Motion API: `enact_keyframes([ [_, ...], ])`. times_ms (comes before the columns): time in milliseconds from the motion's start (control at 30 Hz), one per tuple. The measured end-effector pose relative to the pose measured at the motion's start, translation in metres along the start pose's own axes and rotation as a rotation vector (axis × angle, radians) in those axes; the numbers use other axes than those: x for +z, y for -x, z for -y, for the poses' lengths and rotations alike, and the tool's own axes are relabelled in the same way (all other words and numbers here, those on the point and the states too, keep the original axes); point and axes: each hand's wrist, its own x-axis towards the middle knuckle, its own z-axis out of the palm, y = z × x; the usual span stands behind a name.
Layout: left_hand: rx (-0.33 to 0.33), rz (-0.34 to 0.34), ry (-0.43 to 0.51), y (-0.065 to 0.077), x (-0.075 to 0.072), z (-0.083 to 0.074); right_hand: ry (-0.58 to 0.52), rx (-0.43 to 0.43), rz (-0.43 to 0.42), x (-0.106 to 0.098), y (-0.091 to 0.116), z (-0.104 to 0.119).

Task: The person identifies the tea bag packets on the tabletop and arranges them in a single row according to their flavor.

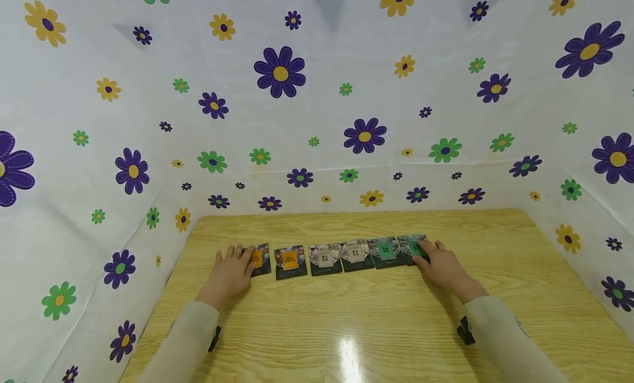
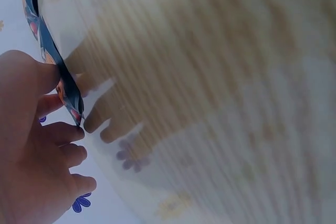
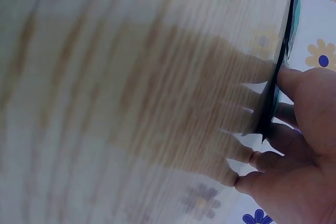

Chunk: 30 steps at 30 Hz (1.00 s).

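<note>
Several small flat packets lie in a row across the wooden table. My left hand (image 1: 229, 275) grips the leftmost orange-labelled packet (image 1: 260, 258), with thumb and forefinger at its left side; the other fingers spread over the table. Beside it lies a second orange-labelled packet (image 1: 290, 262). Two beige-labelled packets, a left one (image 1: 324, 260) and a right one (image 1: 356, 255), lie mid-row. To their right is a green-labelled packet (image 1: 387, 252). My right hand (image 1: 444, 266) grips the rightmost green-labelled packet (image 1: 409, 246) at its right side. Both wrist views show these outer packets edge-on, between thumb and forefinger.
The wooden table (image 1: 337, 311) stretches in front of the row and reflects a light. White cloth (image 1: 317, 110) printed with flowers hangs behind the table and along both sides. A dark strap piece (image 1: 465, 331) shows under the right sleeve.
</note>
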Motion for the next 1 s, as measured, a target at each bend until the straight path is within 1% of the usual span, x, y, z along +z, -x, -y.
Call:
enact_keyframes([
  [200,0.024,-0.005,-0.006,0.006,-0.002,-0.003,0.01,0.004,0.004,0.002,-0.001,-0.003],
  [367,0.033,0.004,-0.005,0.01,-0.005,-0.006,0.01,0.009,-0.003,0.002,-0.002,-0.003],
  [600,0.037,0.011,-0.008,0.013,-0.004,-0.005,0.012,0.01,-0.002,0.001,-0.002,-0.002],
  [767,0.045,-0.001,-0.025,0.013,-0.005,-0.004,0.011,-0.007,0.008,-0.001,-0.003,-0.002],
  [900,0.067,-0.039,-0.021,0.009,-0.008,-0.005,0.031,-0.02,0.02,-0.006,-0.005,0.0],
  [1000,0.087,-0.094,-0.019,0.003,-0.012,-0.005,0.057,-0.037,0.019,-0.012,-0.007,0.002],
])
